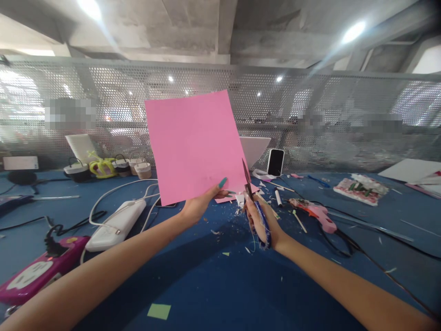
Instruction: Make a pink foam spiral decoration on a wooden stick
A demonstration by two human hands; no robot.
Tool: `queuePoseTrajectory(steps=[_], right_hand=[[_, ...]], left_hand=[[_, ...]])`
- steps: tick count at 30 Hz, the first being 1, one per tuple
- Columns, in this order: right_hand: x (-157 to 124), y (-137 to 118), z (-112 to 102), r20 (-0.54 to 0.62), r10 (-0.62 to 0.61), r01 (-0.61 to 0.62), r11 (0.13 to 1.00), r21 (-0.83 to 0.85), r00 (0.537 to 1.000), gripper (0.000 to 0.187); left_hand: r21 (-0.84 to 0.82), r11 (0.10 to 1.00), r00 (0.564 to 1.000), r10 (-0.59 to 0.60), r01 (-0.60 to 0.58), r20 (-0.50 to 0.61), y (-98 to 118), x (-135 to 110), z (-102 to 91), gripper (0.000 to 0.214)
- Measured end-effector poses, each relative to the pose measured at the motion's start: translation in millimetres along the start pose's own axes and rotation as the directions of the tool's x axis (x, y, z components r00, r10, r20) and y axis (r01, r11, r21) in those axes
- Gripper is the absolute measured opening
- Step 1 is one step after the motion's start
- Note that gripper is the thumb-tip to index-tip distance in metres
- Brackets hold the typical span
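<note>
A large square sheet of pink paper (195, 147) is held up above the table. My left hand (203, 202) pinches it near its lower right corner, thumb in front and the other fingers mostly behind. My right hand (262, 220) is closed around the blue, frayed-looking handles of a pair of scissors (246, 177). The blades point upward along the paper's right edge, near its lower part. Whether they touch or cut the paper I cannot tell.
Paper scraps (241, 198) litter the blue table (206, 276). On the right lies a pink glue gun (322, 216) with its cord. A white power bank (119, 225) and magenta power strip (48, 266) are at left. Small cups (143, 170) and a phone (276, 162) stand by the mesh divider (117, 82).
</note>
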State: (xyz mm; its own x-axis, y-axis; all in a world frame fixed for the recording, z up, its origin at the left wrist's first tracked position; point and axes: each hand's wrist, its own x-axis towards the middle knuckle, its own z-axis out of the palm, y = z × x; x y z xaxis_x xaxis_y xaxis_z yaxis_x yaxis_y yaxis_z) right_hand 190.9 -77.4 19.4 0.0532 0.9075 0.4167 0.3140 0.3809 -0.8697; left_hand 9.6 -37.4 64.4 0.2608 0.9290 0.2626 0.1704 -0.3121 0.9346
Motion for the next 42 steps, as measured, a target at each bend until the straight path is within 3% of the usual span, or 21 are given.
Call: queuePoseTrajectory(steps=[13,25,42], right_hand=[[-0.5,3.7,2.0,0.016,0.044,-0.044,0.998,0.040,0.999,0.039],[0.0,1.9,1.0,-0.008,-0.012,0.012,1.000,0.001,1.000,0.039],[-0.9,1.8,2.0,-0.009,0.020,-0.020,0.999,0.025,1.000,0.041]], left_hand=[[-0.047,0.999,1.000,0.000,0.000,-0.010,-1.3,0.2,1.3,0.046],[-0.015,1.000,1.000,-0.001,0.001,-0.003,-2.1,1.3,1.1,0.044],[-0.010,0.999,0.999,-0.035,0.035,0.024,-0.3,0.4,0.9,0.048]])
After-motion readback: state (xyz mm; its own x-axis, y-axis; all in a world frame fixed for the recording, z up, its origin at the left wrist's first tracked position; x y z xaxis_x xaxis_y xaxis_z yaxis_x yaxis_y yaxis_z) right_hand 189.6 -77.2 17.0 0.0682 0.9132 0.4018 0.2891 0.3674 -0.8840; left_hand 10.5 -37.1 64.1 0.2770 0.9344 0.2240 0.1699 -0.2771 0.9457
